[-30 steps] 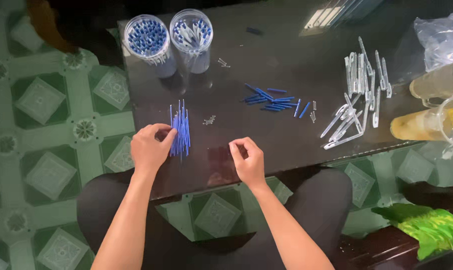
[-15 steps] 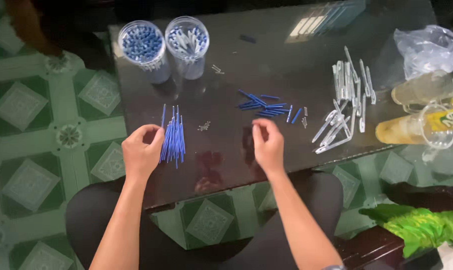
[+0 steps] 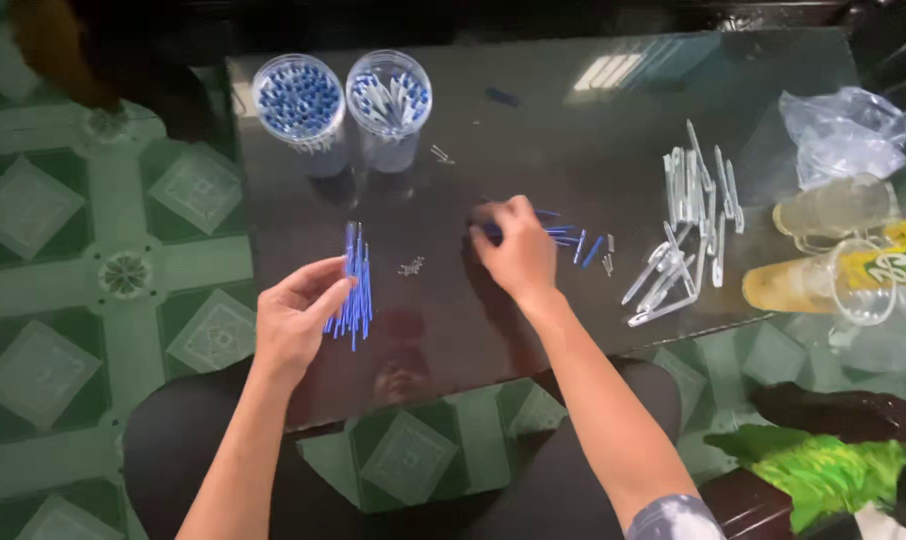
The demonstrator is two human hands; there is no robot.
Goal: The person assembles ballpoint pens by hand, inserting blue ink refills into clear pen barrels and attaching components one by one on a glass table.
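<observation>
My left hand rests by a bundle of thin blue refill tubes lying on the dark glass table, fingertips touching the bundle's left side. My right hand reaches over a loose pile of short blue pen parts in the middle of the table, fingers curled down onto them; whether it grips one is hidden by the hand. A few tiny metal springs lie between the two hands.
Two clear cups stand at the back left, one holding blue-tipped parts, the other mixed white and blue parts. Clear pen barrels lie right of centre. Plastic cups and a clear bag sit at the right edge.
My right hand has moved from the near table edge forward and right onto the pile of blue parts. My left hand stays by the blue bundle.
</observation>
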